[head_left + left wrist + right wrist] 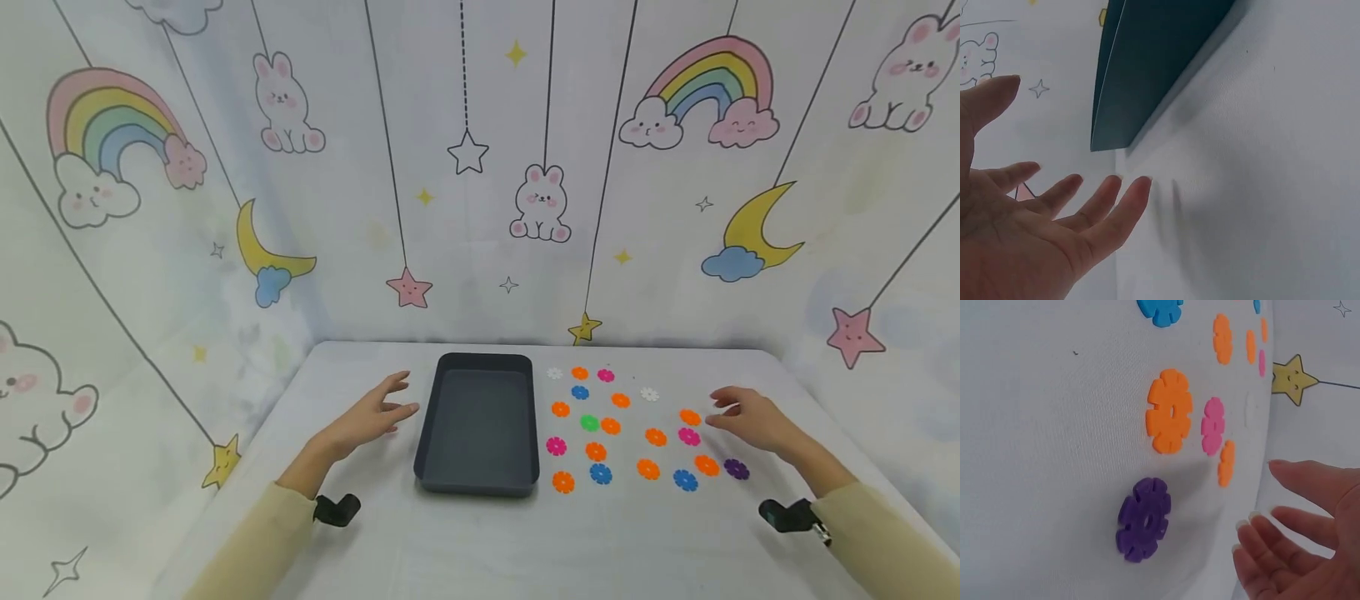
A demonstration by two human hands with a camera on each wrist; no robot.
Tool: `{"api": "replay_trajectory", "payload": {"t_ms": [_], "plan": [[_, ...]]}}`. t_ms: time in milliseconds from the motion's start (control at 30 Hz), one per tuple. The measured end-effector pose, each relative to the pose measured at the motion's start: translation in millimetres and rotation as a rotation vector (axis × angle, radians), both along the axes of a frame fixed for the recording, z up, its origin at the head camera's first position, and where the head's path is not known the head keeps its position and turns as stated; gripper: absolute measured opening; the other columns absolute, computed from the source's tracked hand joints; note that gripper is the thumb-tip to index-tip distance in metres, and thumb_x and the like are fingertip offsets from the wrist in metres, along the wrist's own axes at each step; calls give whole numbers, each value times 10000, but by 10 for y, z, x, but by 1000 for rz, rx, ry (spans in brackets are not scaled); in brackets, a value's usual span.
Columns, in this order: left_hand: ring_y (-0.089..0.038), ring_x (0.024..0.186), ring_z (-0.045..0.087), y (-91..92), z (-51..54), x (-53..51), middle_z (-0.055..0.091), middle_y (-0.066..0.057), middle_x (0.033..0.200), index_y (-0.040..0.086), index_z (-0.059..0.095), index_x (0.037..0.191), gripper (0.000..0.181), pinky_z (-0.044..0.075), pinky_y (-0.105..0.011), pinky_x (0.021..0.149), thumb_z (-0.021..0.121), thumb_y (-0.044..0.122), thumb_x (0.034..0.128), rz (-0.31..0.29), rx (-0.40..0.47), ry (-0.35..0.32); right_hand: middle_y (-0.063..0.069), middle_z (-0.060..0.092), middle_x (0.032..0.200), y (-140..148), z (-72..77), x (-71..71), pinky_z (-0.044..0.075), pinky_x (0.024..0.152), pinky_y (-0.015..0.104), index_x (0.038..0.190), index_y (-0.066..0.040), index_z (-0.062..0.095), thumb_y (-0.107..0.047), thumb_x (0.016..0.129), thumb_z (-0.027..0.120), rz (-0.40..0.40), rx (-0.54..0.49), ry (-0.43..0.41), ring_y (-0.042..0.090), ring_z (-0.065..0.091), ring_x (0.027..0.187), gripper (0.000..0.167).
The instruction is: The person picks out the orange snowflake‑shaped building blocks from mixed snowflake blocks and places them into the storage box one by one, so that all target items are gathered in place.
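Note:
A dark grey rectangular tray lies on the white table with nothing in it. Just left of it hovers my left hand, fingers loosely spread and holding nothing; in the left wrist view that hand is apart from the tray's side. To the tray's right, several flat flower-shaped plastic discs are scattered: orange, blue, pink, green, white and purple. Above the right edge of this group, my right hand hangs relaxed, nearest an orange disc, gripping nothing.
The white tablecloth reaches back to a cloth backdrop printed with rabbits, rainbows, moons and stars. Both forearms wear beige sleeves, with a dark wrist camera on the left and on the right.

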State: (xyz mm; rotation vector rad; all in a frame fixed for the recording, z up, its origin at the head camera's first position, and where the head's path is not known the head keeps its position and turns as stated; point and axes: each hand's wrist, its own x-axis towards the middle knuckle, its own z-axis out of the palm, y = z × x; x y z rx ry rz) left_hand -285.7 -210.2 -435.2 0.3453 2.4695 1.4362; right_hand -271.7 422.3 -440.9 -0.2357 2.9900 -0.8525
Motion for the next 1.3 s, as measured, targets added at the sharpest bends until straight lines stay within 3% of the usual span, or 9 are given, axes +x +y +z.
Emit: {"api": "replay_trajectory", "payload": {"t_ms": [200, 500, 800, 1100, 1300], "plan": [[-430, 1353, 500, 118, -58, -23, 324, -257, 1585, 24, 246, 1594, 729, 571, -465, 958, 616, 323, 1042, 4, 99, -117, 295, 601, 1171, -37, -110, -140, 585, 856, 539, 1295, 133, 537, -238, 953, 722, -29, -5, -93, 445, 581, 1058, 537], [-342, 1191, 591, 199, -155, -71, 424, -248, 1515, -48, 300, 1554, 615, 592, -489, 904, 554, 235, 1072, 11, 149, -232, 241, 636, 1077, -103, -165, -212, 579, 863, 540, 1188, 126, 597, -202, 932, 729, -50, 4, -98, 385, 588, 984, 436], [-366, 1224, 583, 242, -170, -104, 447, -248, 1504, -45, 342, 1537, 564, 606, -485, 857, 547, 198, 1071, 3, 145, -260, 201, 629, 1031, -131, -137, -234, 577, 861, 509, 1152, 115, 591, -180, 947, 711, -77, -11, -120, 331, 577, 943, 379], [-366, 1258, 577, 245, -190, -157, 516, -240, 1457, -75, 345, 1531, 542, 596, -470, 871, 524, 150, 1072, -40, 149, -265, 129, 674, 939, -141, -42, -210, 598, 797, 448, 1079, 101, 643, -130, 968, 674, -46, -15, -48, 259, 618, 842, 259], [-358, 1255, 578, 236, -201, -135, 507, -242, 1468, -68, 345, 1535, 554, 597, -472, 866, 539, 158, 1068, -31, 151, -279, 134, 690, 982, -168, -41, -161, 603, 735, 324, 1134, 104, 629, -126, 986, 661, -41, -65, -70, 245, 638, 840, 275]]}}
